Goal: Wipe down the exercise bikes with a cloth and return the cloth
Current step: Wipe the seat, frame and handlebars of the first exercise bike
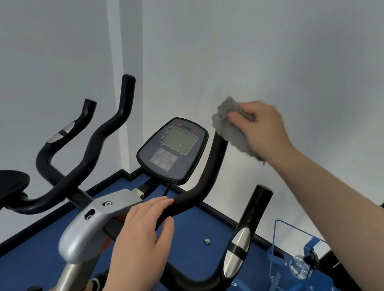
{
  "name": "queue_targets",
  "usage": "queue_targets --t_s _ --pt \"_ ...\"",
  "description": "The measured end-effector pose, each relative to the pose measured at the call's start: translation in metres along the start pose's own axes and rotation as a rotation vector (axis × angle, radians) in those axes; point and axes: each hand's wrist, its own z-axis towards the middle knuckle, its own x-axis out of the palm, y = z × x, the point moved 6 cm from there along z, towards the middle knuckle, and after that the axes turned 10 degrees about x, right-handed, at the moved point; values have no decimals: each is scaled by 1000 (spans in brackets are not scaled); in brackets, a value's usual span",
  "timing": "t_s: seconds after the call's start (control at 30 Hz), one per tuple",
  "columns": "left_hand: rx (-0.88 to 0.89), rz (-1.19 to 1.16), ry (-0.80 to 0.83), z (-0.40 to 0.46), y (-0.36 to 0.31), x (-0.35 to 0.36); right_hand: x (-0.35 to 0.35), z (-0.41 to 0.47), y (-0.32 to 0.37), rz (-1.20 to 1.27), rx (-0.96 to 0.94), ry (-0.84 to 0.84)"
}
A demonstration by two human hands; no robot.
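The fingers (239, 118) of the right hand (264, 129) are curled tight into a grey cloth (230, 127), bunching it in a fist so that crumpled folds stick out above the knuckles and hang below the palm. The cloth sits at the top end of the bike's right handlebar (209, 170), covering its tip (whether it presses on the foam or just brushes it cannot be told). From there the bare right forearm runs down to the lower right corner. The fingers (155, 204) of the left hand (138, 240) lie pressed together, laid flat over the black bar near the middle of the bike, with the thumb (165, 228) hooked under the bar, so the hand clasps it loosely. Just left of this hand is the silver clamp (95, 223) on the bike's post. Between the two hands, tilted toward the camera, stands the console (173, 150) with its grey screen and buttons. A lower grip with a silver sensor pad (237, 250) curves up at the lower right. To the left are a second set of handlebars (95, 141) and a black saddle (0, 189). Below everything lies a blue floor (190, 230), edged by a dark skirting against the pale wall (270, 42).
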Motion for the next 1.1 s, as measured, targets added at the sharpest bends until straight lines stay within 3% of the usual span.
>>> queue_targets --t_s 0.17,0.3,0.43,0.67,0.87,0.9,1.03,1.1 --pt "-11 -28 -2 1 0 0 9 -26 -33 -74 117 74" --pt "-11 -21 3 1 0 0 10 -33 -24 130 184 -15" --pt "-15 -32 -4 2 0 0 31 -39 -17 -227 175 -78" --pt "-24 -17 1 2 0 0 60 -74 -25 -557 212 230" --pt "-43 -9 15 2 0 -2 54 -80 -12 -647 36 531" --pt "-52 -15 13 1 1 -2 47 -78 -1 -634 -37 517" --pt "-119 -4 -40 -5 2 -11 19 -45 51 -631 -353 92" --pt "-140 16 -48 -13 3 -18 39 -41 48 -804 -404 165"
